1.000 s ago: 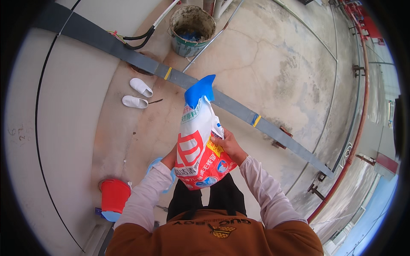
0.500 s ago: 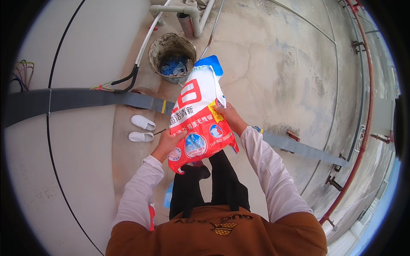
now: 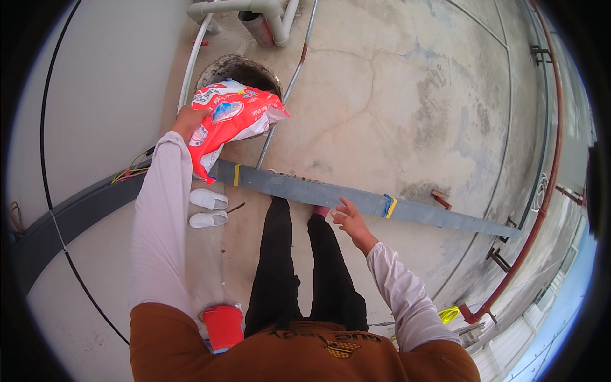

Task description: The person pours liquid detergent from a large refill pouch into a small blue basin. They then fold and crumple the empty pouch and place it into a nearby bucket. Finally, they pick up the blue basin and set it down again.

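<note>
A red and white detergent bag (image 3: 238, 114) is gripped along its side by my left hand (image 3: 190, 120), whose arm is stretched far forward. The bag lies tilted over the mouth of a dirty round bucket (image 3: 266, 77) and covers much of it, so the bucket's contents are hidden. Empty, my right hand (image 3: 354, 224) hovers in front of my right leg with its fingers apart, just on the near side of the long grey duct (image 3: 299, 188).
White slip-on shoes (image 3: 208, 219) sit left of my legs. A red bucket (image 3: 224, 326) stands by my left side. The grey duct crosses the floor before my feet. Pale pipes (image 3: 267, 9) run behind the dirty bucket; a rusty red pipe (image 3: 552, 146) lies far right.
My right hand has let go of the detergent bag and drawn back. My left hand has carried the bag forward and left over the dirty bucket. The view has shifted.
</note>
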### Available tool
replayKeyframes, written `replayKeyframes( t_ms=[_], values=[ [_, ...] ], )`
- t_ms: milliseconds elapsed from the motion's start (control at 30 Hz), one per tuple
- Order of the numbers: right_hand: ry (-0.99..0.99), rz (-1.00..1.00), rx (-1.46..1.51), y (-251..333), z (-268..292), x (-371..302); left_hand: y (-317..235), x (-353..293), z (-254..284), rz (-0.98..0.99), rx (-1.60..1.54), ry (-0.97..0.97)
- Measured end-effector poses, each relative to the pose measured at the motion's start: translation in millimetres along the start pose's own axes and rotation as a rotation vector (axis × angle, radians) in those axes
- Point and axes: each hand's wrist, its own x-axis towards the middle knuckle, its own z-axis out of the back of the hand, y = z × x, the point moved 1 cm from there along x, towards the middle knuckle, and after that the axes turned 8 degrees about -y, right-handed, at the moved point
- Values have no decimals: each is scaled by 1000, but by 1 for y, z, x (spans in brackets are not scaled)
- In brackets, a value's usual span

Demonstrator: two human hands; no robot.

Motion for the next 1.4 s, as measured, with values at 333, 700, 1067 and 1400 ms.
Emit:
replayKeyframes(
  t_ms=[333, 700, 1067, 1400],
  values=[
    [-202, -135, 185, -123, -35, 25, 21, 133, -160, -486, 673, -358],
    [-81, -157, 355, -144, -95, 50, 110, 214, -213, -642, 1168, 39],
    [-135, -144, 338, -110, -83, 55, 97, 147, -156, -764, 1066, 663],
    [-70, -186, 267, -122, -82, 42, 63, 159, -203, -536, 1209, 459]
  ],
)
